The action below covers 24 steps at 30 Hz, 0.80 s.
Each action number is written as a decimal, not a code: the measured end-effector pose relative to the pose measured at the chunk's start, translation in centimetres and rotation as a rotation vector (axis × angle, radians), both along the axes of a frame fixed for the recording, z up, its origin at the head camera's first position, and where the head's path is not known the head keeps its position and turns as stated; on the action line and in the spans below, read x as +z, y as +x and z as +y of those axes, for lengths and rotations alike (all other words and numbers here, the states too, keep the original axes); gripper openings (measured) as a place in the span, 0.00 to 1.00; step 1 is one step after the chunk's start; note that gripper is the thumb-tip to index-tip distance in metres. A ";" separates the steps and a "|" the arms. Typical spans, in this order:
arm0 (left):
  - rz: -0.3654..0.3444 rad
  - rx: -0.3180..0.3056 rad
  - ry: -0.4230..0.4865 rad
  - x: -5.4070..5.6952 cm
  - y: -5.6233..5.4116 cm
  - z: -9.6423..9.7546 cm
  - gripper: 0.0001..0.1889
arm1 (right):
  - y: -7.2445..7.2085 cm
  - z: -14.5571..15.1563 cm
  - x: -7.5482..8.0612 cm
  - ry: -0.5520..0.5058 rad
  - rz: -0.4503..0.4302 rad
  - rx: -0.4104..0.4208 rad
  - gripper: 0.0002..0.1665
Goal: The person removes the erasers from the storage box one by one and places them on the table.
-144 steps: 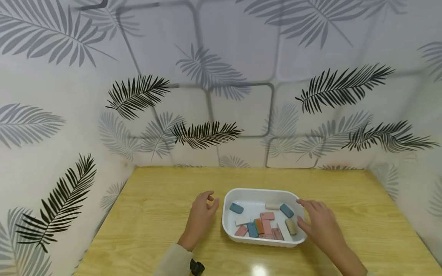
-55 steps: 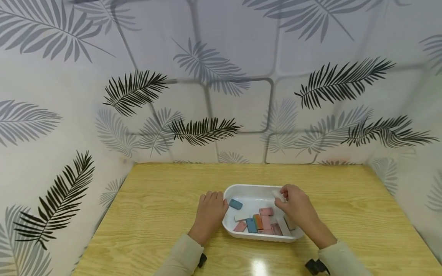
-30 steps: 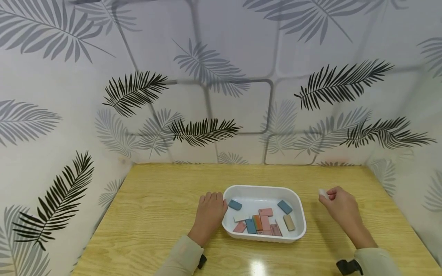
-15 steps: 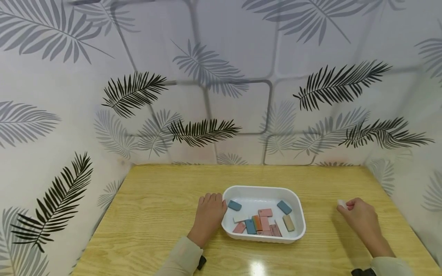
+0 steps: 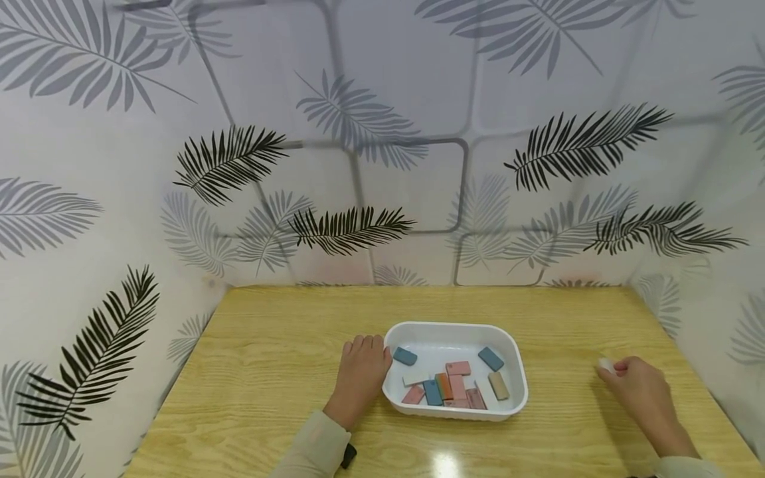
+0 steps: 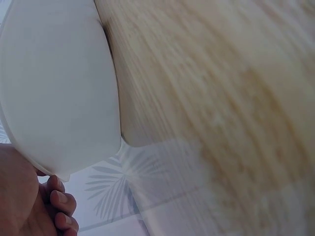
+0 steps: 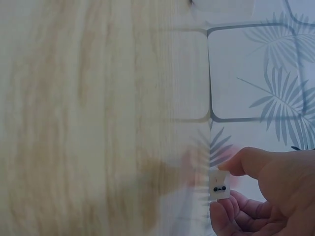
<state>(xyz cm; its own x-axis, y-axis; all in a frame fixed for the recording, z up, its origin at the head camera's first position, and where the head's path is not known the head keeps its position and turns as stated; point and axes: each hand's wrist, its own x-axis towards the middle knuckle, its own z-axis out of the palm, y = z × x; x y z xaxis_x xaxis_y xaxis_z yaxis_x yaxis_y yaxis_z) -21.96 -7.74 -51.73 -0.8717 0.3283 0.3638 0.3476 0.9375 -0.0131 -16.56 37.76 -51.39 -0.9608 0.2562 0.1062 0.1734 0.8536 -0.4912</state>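
A white plastic tub (image 5: 454, 413) stands on the table with several small erasers in it. My left hand (image 5: 360, 372) grips the tub's left rim; in the left wrist view, its fingers (image 6: 61, 199) curl under the lip. To the right of the tub and apart from it, my right hand (image 5: 644, 392) pinches a small white eraser (image 5: 606, 364) low over the table. The right wrist view has this white eraser (image 7: 219, 185) between thumb and fingers, a small printed face on its end.
Inside the tub lie blue erasers (image 5: 491, 358), pink erasers (image 5: 458, 368), a beige eraser (image 5: 499, 386), white ones and an orange-green one (image 5: 443, 386). The wood-grain table (image 5: 287, 332) meets a leaf-patterned wall (image 5: 406, 186) at the back.
My left hand has taken hold of the tub's rim. My right hand has picked the white eraser out of the tub and carried it right, lately lower and nearer to me.
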 end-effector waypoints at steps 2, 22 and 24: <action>-0.003 -0.001 0.003 0.0 0.0 0.0 0.12 | 0.1 0.2 -0.1 -0.001 -0.018 0.012 0.24; 0.024 -0.012 0.015 -0.1 -0.1 -0.1 0.12 | 0.2 1.3 -1.3 -0.005 -0.082 0.039 0.24; 0.012 -0.009 0.019 -0.1 -0.1 -0.1 0.12 | 0.1 1.3 -1.3 -0.016 -0.098 0.034 0.25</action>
<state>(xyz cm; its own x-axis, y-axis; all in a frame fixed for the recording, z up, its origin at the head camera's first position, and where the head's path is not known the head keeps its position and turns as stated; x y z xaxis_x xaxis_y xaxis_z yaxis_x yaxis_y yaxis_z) -22.04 -7.82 -51.82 -0.8642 0.3288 0.3809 0.3558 0.9346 0.0005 -16.42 39.05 -52.68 -0.9745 0.2244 0.0072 0.1927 0.8522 -0.4864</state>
